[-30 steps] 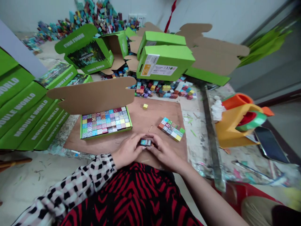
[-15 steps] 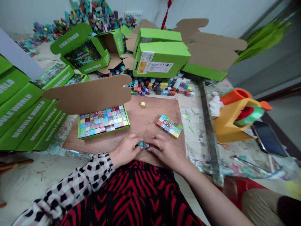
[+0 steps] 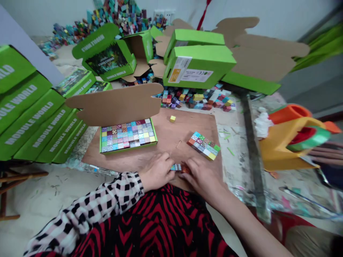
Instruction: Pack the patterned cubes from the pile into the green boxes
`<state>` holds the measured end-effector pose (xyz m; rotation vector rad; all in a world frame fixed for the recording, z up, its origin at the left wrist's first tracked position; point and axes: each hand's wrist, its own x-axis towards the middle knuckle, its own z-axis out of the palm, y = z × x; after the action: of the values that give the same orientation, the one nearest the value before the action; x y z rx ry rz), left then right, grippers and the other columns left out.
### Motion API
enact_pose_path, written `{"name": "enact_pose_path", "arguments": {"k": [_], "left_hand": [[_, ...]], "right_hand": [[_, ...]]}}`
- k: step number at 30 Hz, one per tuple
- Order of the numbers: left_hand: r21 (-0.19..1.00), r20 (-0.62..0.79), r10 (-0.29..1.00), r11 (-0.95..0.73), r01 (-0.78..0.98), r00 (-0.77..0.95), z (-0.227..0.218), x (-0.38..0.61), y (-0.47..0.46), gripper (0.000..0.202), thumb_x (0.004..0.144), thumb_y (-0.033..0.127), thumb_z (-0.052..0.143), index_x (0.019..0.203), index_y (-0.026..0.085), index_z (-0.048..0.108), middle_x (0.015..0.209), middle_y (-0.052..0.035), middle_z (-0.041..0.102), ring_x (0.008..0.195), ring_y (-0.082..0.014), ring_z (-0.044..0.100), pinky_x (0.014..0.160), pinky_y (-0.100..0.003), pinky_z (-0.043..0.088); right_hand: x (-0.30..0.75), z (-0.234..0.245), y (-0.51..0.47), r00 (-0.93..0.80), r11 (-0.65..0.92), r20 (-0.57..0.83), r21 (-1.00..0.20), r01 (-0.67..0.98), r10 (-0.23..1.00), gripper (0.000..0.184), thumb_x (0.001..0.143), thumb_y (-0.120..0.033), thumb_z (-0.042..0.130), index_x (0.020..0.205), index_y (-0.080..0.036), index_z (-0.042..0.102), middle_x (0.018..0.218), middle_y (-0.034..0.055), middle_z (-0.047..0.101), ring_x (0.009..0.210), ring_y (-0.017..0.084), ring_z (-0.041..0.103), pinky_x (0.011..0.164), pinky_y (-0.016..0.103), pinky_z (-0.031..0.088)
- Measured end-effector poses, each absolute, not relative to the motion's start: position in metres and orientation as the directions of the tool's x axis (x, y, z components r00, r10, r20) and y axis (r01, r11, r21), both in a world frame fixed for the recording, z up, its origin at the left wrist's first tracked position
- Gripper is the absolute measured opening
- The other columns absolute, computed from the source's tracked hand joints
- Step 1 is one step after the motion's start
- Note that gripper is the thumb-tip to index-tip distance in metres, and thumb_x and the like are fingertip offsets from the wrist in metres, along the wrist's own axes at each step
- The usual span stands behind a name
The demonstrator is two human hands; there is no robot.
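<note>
My left hand (image 3: 158,171) rests on the brown board, fingers closed on a short row of small patterned cubes (image 3: 176,167), blue-teal and grey. Just right of it, my right hand (image 3: 203,175) pinches a reddish-brown cube (image 3: 184,168) close to the row's end. Fingers partly cover these cubes. Beyond the right hand lies a flat block of mixed-colour cubes (image 3: 204,144). An open green box (image 3: 128,147), packed with cubes (image 3: 125,135), sits ahead of my left hand. One loose yellow cube (image 3: 173,119) lies on the board (image 3: 166,139).
Green boxes (image 3: 29,110) are stacked at left; more green boxes (image 3: 200,66) stand at the back, amid loose cubes (image 3: 198,98). At right are a metal bar (image 3: 253,153) and a yellow tape dispenser (image 3: 276,150). Another person's hand (image 3: 328,153) is at the right edge.
The view has shifted, moving the scene rightward. A grey patterned cube now sits against the teal one at my left hand; my right hand holds a reddish-brown cube. Another person's hand has appeared over the phone.
</note>
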<state>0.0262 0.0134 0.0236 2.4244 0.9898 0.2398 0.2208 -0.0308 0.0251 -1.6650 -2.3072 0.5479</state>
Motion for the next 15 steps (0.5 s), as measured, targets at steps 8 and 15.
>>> {"name": "enact_pose_path", "arguments": {"k": [8, 15], "left_hand": [[0.552, -0.066, 0.768, -0.504, 0.664, 0.637, 0.029, 0.002, 0.011, 0.01, 0.08, 0.019, 0.054, 0.089, 0.017, 0.06, 0.089, -0.0043, 0.054, 0.081, -0.0187, 0.054, 0.077, -0.033, 0.047], [0.636, -0.038, 0.798, -0.445, 0.631, 0.602, 0.021, -0.006, 0.011, 0.021, 0.08, 0.017, 0.055, 0.101, 0.018, 0.056, 0.095, -0.005, 0.054, 0.091, -0.0214, 0.055, 0.084, -0.038, 0.048]], "right_hand": [[0.205, 0.028, -0.028, -0.349, 0.291, -0.015, -0.519, 0.804, 0.937, 0.016, 0.092, -0.017, 0.045, 0.084, -0.018, 0.059, 0.084, 0.0063, 0.059, 0.076, 0.017, 0.058, 0.069, 0.029, 0.046], [0.188, 0.053, -0.02, -0.368, 0.355, -0.033, -0.194, 0.914, 0.929, 0.025, 0.082, -0.024, 0.062, 0.106, -0.02, 0.064, 0.102, 0.0118, 0.061, 0.088, 0.027, 0.053, 0.072, 0.039, 0.042]]}}
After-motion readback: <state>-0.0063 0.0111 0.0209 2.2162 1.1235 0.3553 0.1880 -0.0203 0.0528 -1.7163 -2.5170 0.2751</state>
